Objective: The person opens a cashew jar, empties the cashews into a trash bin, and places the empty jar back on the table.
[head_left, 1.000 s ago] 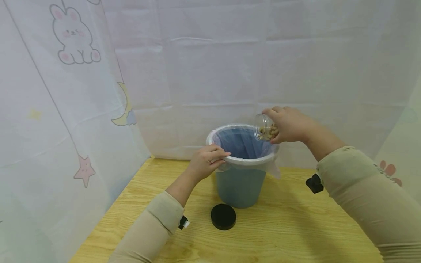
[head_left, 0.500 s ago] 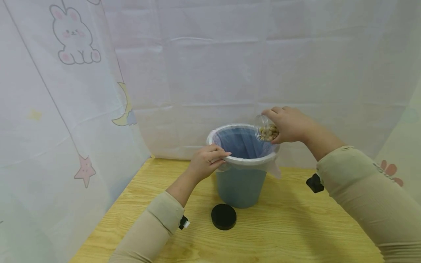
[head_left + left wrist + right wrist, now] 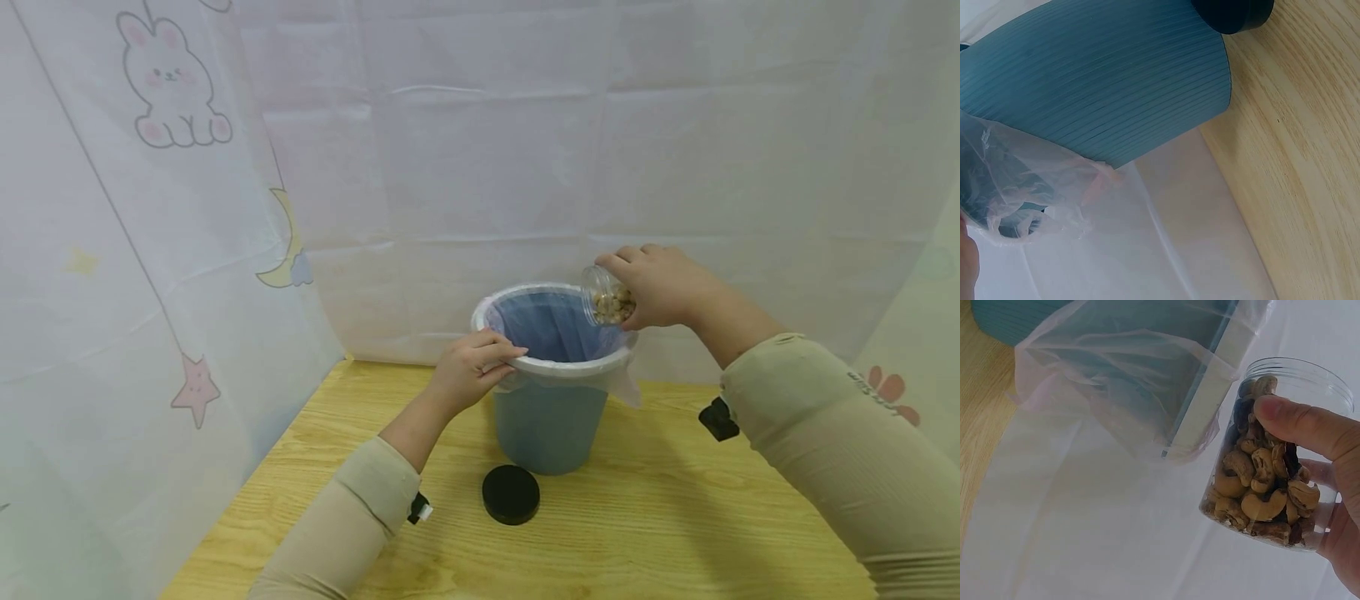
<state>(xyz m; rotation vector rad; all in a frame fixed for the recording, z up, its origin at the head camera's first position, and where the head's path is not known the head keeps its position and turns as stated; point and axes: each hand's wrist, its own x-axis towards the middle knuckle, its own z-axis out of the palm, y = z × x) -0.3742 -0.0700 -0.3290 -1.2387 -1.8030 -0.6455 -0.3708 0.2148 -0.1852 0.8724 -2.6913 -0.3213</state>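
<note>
"Between the right hand (image 3: 663, 287) and the left hand (image 3: 465, 371), what stands?"

"A blue bin (image 3: 551, 429), upright, its open top facing up. A thin, pale plastic bag (image 3: 1041, 387) lines it and hangs loosely over the rim, one corner dangling below the right hand."

"What does the right hand hold?"

"Thumb and fingers are wrapped round a clear jar (image 3: 1310, 378). It is tilted, with its uncovered mouth turned towards the left hand's side, at the edge of the bin nearest the right hand. Whether the jar touches the rim cannot be told."

"And within the jar?"

"Curved brown nuts (image 3: 1264, 503), heaped against the wall; the thumb hides a few."

"How is the left hand placed?"

"It grips the bin's rim on its own side, fingers laid over the bag-covered edge."

"What lies nearer the body than both hands?"

"A round black lid (image 3: 511, 495), flat on the wooden table (image 3: 637, 525), just in front of the bin's base."

"And beyond the hands?"

"Pale cloth (image 3: 487, 167); a drawn rabbit (image 3: 176, 92) appears far to the left of the left hand."
</note>
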